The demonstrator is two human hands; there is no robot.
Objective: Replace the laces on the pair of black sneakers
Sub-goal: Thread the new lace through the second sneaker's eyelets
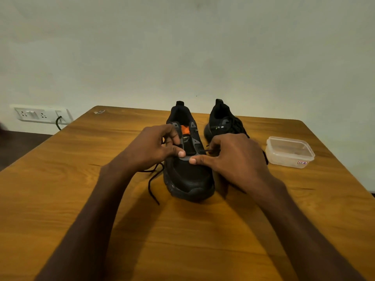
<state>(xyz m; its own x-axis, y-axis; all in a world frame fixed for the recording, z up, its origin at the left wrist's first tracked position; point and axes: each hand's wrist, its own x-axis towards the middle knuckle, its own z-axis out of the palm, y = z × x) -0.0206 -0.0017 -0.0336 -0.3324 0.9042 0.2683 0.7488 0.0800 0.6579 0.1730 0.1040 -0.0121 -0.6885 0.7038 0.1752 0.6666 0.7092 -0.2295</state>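
On the wooden table (pixel 60 179), the left hand (pixel 156 148) and right hand (pixel 233 157) are each pinching the black lace (pixel 152 185) of the near sneaker (pixel 188 179).

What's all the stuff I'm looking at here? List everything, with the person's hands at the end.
table: 1, brown wood, fills the lower view
near sneaker: 1, black, table centre, between the hands
far sneaker: 1, black, behind the right hand
lace: 1, black, trails left of the near sneaker
tub: 1, clear plastic, table right
socket panel: 1, white, wall at left
left hand: 1, pinches the lace
right hand: 1, pinches the lace end
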